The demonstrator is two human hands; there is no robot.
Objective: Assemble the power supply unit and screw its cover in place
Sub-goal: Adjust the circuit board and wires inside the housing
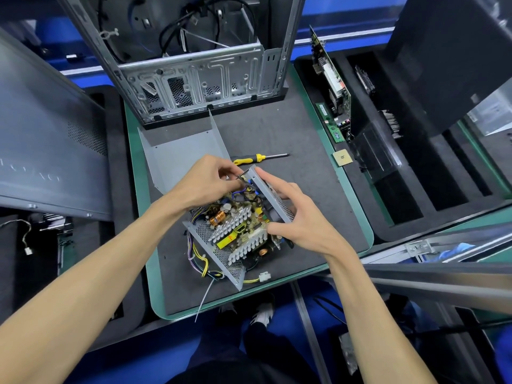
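The open power supply unit (221,245) rests tilted on the dark mat, its circuit board, heat sinks and copper coils showing. My right hand (302,217) grips its right metal wall. My left hand (213,181) pinches something small at the unit's top corner, among the blue wires; what it holds is hidden by the fingers. The grey bent cover (180,153) lies flat on the mat behind my left hand. A yellow-handled screwdriver (257,158) lies beyond the unit, its tip pointing right.
An empty computer case (199,79) stands at the back of the mat. A grey side panel (47,151) leans at the left. Circuit boards (332,87), a memory stick and a processor chip (342,157) sit in foam trays to the right. Loose cables (205,264) trail from the unit.
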